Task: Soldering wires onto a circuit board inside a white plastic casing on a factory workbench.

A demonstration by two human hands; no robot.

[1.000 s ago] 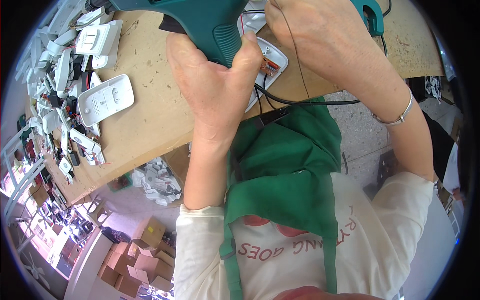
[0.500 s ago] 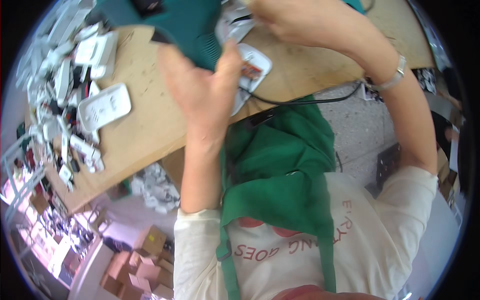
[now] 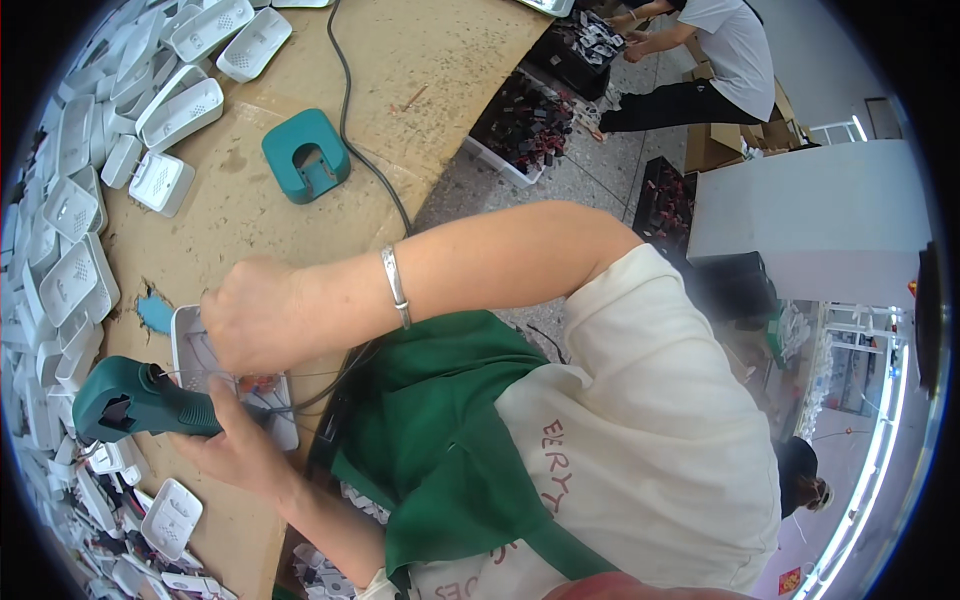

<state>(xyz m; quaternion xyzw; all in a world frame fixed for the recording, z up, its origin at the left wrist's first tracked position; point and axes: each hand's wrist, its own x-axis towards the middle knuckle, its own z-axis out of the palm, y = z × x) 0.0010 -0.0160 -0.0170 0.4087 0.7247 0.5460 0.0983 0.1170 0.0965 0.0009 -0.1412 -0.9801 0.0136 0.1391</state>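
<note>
My left hand (image 3: 240, 440) is wrapped round the ribbed handle of a teal corded hand tool (image 3: 180, 408), its wide head pointing away to the left. Just beyond it, my right hand (image 3: 255, 315) is closed over a white plastic casing (image 3: 185, 335); whatever its fingertips pinch is hidden under the fist. Thin wires and a small reddish-orange part (image 3: 262, 384) show inside the casing between my hands. A silver bangle (image 3: 394, 283) circles my right wrist.
White plastic shells (image 3: 75, 280) pile up along the table's left side. A teal stand with a U-shaped cutout (image 3: 305, 157) sits on the wooden table (image 3: 400, 60), beside a dark cable (image 3: 350, 110). Bins of dark parts (image 3: 525, 120) and another person (image 3: 720, 60) are beyond the table.
The view has swung round, so the table's far part and the stand now show. My left hand still grips the teal tool; my right hand is now closed over the white casing.
</note>
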